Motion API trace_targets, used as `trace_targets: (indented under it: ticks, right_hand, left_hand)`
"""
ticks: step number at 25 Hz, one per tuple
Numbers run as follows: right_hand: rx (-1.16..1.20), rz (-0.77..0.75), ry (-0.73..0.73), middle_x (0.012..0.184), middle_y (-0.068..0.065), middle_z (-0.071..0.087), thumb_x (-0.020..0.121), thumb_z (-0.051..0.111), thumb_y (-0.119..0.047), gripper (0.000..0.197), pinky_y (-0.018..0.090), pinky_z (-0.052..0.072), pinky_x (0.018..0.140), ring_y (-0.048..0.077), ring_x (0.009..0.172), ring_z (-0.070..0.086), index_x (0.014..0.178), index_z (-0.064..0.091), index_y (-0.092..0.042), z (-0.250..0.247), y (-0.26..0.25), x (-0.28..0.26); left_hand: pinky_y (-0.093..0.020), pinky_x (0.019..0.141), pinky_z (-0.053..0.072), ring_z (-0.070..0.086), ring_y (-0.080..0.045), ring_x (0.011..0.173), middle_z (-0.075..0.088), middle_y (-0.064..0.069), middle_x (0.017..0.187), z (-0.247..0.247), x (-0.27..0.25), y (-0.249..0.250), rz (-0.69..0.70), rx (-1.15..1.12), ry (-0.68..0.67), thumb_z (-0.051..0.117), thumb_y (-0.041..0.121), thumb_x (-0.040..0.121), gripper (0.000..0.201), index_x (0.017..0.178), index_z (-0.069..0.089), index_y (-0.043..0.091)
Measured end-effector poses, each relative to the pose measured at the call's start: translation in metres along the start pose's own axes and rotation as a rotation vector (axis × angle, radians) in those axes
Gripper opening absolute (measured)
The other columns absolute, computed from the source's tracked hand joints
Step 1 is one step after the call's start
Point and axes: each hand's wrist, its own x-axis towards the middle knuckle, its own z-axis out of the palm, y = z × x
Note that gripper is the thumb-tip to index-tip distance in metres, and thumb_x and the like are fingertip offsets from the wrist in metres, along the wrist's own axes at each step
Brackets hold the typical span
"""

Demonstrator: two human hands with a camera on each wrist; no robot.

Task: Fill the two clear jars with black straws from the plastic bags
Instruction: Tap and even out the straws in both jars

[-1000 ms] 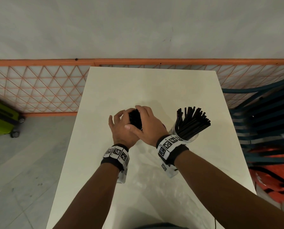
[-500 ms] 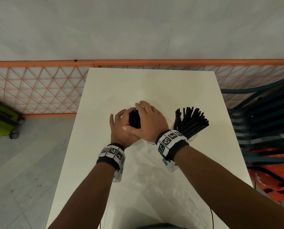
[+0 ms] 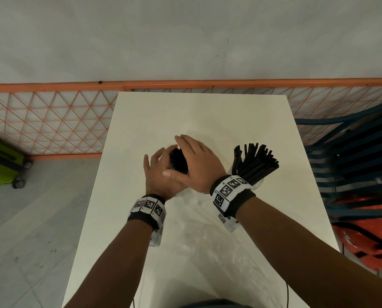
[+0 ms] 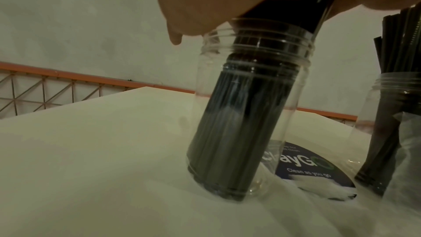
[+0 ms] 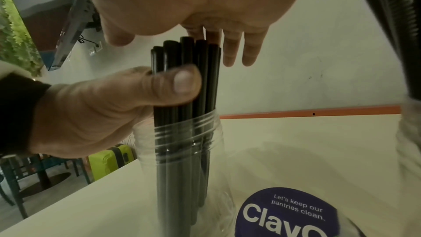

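The bundle of straws [image 5: 184, 82] stands in the left jar [image 4: 248, 107] at mid-table. The left hand [image 3: 161, 172] grips it by thumb and fingers; the right hand [image 3: 199, 161] lies flat-fingered over the tips. Tapping squarely should seat them evenly. The right jar [image 3: 255, 185] is full.

A pale counter [image 3: 199, 116] is standing against an orange lattice fence [image 3: 52, 121] below a grey wall [image 3: 185, 36]; a lime suitcase [image 3: 1, 161] is sitting on the grey tiled floor [image 3: 30, 241].

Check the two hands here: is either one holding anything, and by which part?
The left hand grips the bundle of black straws near its upper end, above the jar rim. The right hand is open above the straw tops.
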Motion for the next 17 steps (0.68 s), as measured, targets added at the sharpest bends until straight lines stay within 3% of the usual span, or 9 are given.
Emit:
trace_targets:
  ticks: [4,7,11,13,15,16,17]
  right_hand:
    - [-0.057,-0.041,-0.102,0.157,0.008,0.029,0.081,0.045,-0.077,0.096,0.05,0.027,0.116,0.027,0.143,0.028,0.15,0.021,-0.015,0.003,0.005,-0.003]
    - [-0.009,-0.011,-0.035,0.156,0.007,0.03,0.082,0.047,-0.074,0.092,0.046,0.028,0.116,0.026,0.142,0.029,0.149,0.024,-0.017,-0.006,-0.001,-0.003]
    - [0.131,-0.002,0.135,0.146,0.002,0.042,0.086,0.054,-0.062,0.072,0.036,0.034,0.111,0.02,0.133,0.038,0.143,0.039,-0.02,-0.049,0.008,-0.028]
    - [0.142,0.05,0.256,0.136,0.0,0.05,0.086,0.056,-0.056,0.059,0.027,0.034,0.108,0.017,0.126,0.043,0.134,0.049,-0.022,-0.078,0.033,-0.054]
    - [0.167,0.168,0.316,0.131,-0.002,0.052,0.087,0.053,-0.055,0.053,0.019,0.033,0.105,0.014,0.123,0.045,0.13,0.052,-0.023,-0.103,0.071,-0.083]
    - [0.184,0.239,0.325,0.131,-0.002,0.052,0.088,0.05,-0.057,0.054,0.02,0.036,0.104,0.013,0.121,0.047,0.131,0.051,-0.023,-0.111,0.09,-0.095]
    - [0.199,0.309,0.328,0.132,-0.002,0.051,0.089,0.048,-0.059,0.056,0.026,0.041,0.102,0.012,0.118,0.049,0.132,0.049,-0.023,-0.117,0.11,-0.106]
  left_hand:
    - [-0.063,0.121,0.018,0.041,-0.033,0.142,0.059,-0.004,0.14,-0.002,-0.003,0.003,0.006,0.035,-0.001,0.063,0.054,0.075,0.079,0.142,0.047,0.015]
    - [-0.063,0.12,0.022,0.045,-0.03,0.14,0.057,-0.002,0.142,0.0,-0.002,0.004,-0.023,-0.04,0.008,0.052,0.067,0.067,0.092,0.145,0.042,0.018]
    - [-0.049,0.112,0.039,0.053,-0.026,0.13,0.054,-0.009,0.142,-0.012,-0.016,0.006,0.012,-0.401,0.304,0.072,0.059,0.063,0.106,0.147,0.036,0.006]
    - [-0.045,0.097,0.05,0.059,-0.023,0.113,0.061,-0.013,0.123,-0.018,-0.041,0.023,0.049,-0.461,0.447,0.073,0.049,0.072,0.075,0.128,0.052,0.004]
    - [-0.04,0.076,0.054,0.061,-0.013,0.089,0.068,-0.006,0.1,-0.015,-0.071,0.051,0.197,-0.435,0.375,0.066,0.051,0.084,0.045,0.109,0.06,0.015]
    - [-0.036,0.074,0.055,0.062,-0.009,0.086,0.069,-0.001,0.099,-0.008,-0.082,0.064,0.241,-0.453,0.247,0.063,0.059,0.085,0.048,0.112,0.06,0.02]
    - [-0.031,0.081,0.056,0.064,-0.007,0.094,0.07,0.001,0.109,0.002,-0.087,0.079,0.224,-0.467,0.087,0.062,0.067,0.082,0.059,0.123,0.057,0.024]
